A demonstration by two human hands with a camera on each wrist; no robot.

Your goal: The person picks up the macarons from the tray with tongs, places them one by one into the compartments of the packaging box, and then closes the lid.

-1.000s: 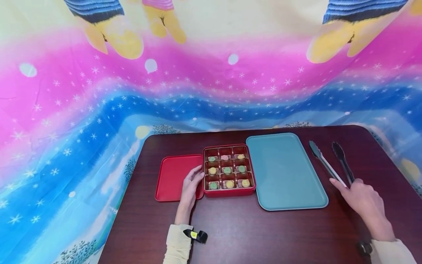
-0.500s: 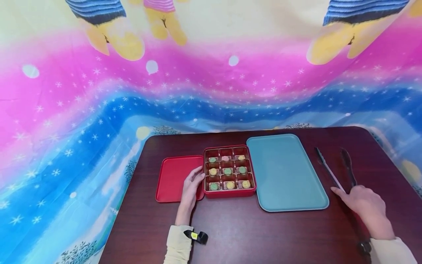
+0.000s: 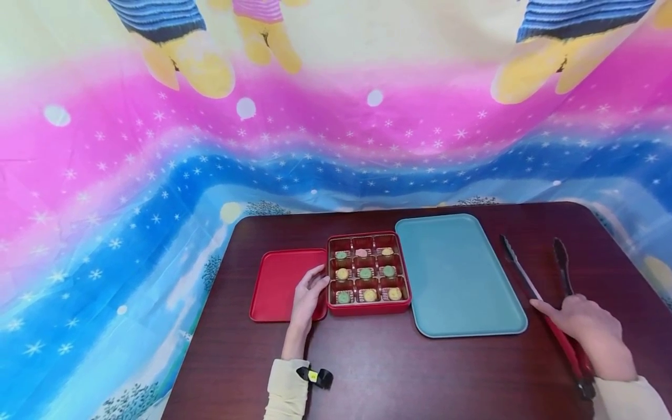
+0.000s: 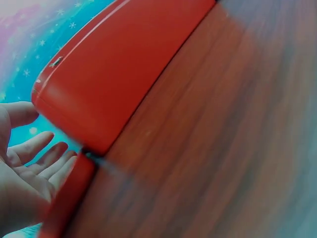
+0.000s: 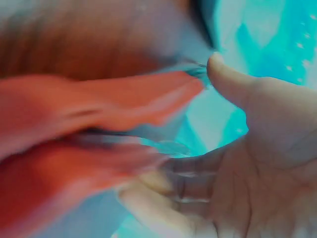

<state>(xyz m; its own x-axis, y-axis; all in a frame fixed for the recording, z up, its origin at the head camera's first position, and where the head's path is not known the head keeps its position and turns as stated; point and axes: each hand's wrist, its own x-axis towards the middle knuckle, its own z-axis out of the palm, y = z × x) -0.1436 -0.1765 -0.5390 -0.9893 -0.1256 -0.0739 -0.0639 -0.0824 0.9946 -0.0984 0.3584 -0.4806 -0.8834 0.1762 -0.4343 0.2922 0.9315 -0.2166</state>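
Observation:
My left hand (image 3: 307, 297) rests at the left side of a red box (image 3: 370, 310). In the left wrist view its thumb meets the box's corner and the fingers are loosely extended. The box has several compartments, each with a small round green, yellow or pink sweet (image 3: 365, 273). My right hand (image 3: 593, 329) holds a pair of tongs (image 3: 559, 338) with red handles, thumb on one handle and fingers curled round the other. The tongs' arms are spread, their dark tips pointing away from me right of a teal tray (image 3: 462, 280). Nothing is between the tips.
A red lid (image 3: 280, 286) lies flat left of the box, partly behind my left hand. The tray sits against the box's right side. All stand on a dark wooden table (image 3: 399, 373), with a printed cloth (image 3: 336, 128) hanging behind it.
The tongs' tips have moved slightly farther apart and turned, and their red handles now show below my right hand. My right hand has shifted a little right. The left hand keeps its place at the box.

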